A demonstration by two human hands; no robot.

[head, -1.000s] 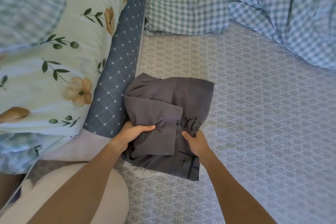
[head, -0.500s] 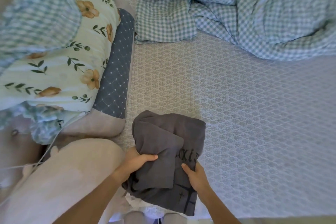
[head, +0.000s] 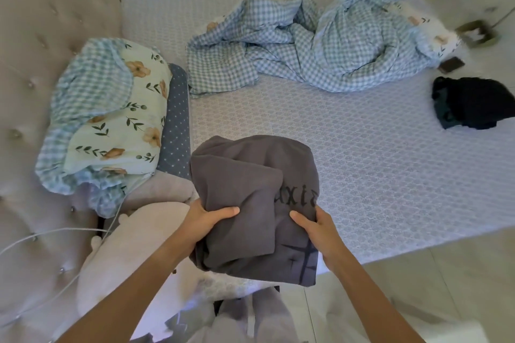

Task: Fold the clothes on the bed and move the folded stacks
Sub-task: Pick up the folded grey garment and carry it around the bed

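Bed covered by a pale patterned sheet, filling most of the view, with a tufted beige headboard along the left side. Crumpled blue gingham duvet heaped across the far part of the mattress. Floral pillow with gingham trim at the left, lying against the headboard, a dark blue dotted cushion tucked just beside it. Pale pink plush shape near the lower left, by a white cable. Folded grey shirt with dark lettering held up over the near edge of the bed, close to the body, between both hands. Small black garment pile at the far right of the mattress, well apart from the grey shirt. Left hand gripping the shirt's left side, thumb curled over the top layer, fingers hidden beneath the cloth. Right hand gripping the shirt's right side the same way, thumb on top. Small dark flat object on the bed near the right edge, too blurred to identify.
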